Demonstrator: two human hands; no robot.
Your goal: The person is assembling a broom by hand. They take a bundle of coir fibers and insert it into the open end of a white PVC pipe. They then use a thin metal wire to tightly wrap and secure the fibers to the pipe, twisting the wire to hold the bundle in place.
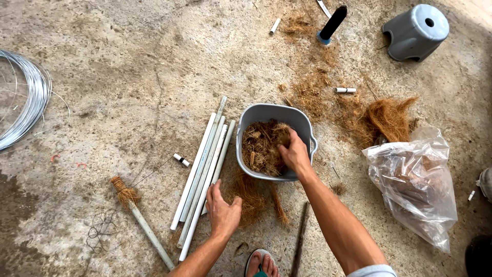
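Fibre (259,146) in bucket (251,115) hides right hand (293,153) fingertips; left hand (221,213) on pipes (202,172)

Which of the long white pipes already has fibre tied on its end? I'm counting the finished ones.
The lone pipe lying apart, left of the bundle of pipes, with a brown fibre tuft on its upper end. The bundled ones show bare ends.

One package is seen: a clear plastic bag (414,180), crumpled and lying on the concrete floor (128,77) at the right side. Brown fibre is seen dimly through its shiny film. No label, sign or screen is shown anywhere.
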